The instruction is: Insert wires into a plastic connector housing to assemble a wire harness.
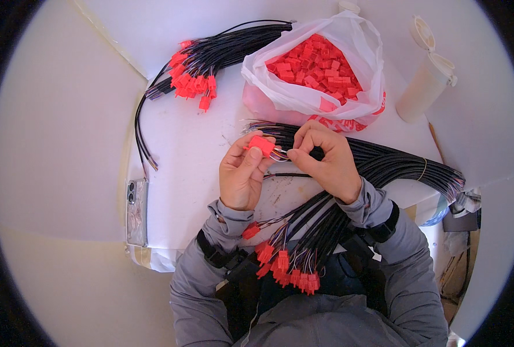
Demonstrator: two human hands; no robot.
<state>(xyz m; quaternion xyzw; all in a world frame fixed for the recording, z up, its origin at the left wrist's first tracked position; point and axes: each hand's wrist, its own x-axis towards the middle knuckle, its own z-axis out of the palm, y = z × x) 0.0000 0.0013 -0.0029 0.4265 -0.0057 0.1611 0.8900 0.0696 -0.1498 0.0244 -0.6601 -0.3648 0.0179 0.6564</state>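
Pinched between the thumb and fingers of my left hand (pixel 242 180) is a red plastic connector housing (pixel 262 144). Thin coloured wires (pixel 280 153) come out of its right side. My right hand (pixel 331 162) closes thumb and forefinger on one of these wires close to the housing. Behind and under my right hand runs a thick bundle of black cables (pixel 384 156) with bare wire ends at its left. A second group of black cables (pixel 309 231) hangs over the near table edge, below my wrists, with red connectors (pixel 283 263) on its ends.
A white plastic bag (pixel 268 87) full of loose red connectors (pixel 318 66) stands at the back. Left of it lies another black cable bundle (pixel 228 49) with red connectors. A phone (pixel 136 213) is at the left table edge, and a cream flip-lid bottle (pixel 422 89) at the right.
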